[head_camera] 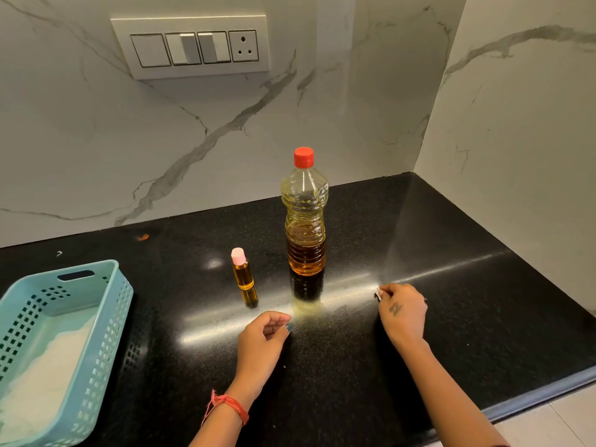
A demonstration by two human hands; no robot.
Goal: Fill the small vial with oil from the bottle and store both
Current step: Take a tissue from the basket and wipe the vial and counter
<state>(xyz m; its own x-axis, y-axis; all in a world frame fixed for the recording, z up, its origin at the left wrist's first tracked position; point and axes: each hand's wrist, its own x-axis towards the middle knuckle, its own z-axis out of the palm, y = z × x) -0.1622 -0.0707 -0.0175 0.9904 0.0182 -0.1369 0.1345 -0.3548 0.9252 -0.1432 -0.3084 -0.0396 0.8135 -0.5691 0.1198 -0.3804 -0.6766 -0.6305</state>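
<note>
On the black speckled countertop (419, 240) under marble walls, the capped vial (242, 270) and oil bottle (305, 214) stand mid-counter, my left hand (263, 341) loosely curled empty, my right hand (401, 312) pinching a small scrap (378, 293).

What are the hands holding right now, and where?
The left hand holds nothing. The right hand pinches something small and whitish at its fingers; what it is cannot be told.
</note>
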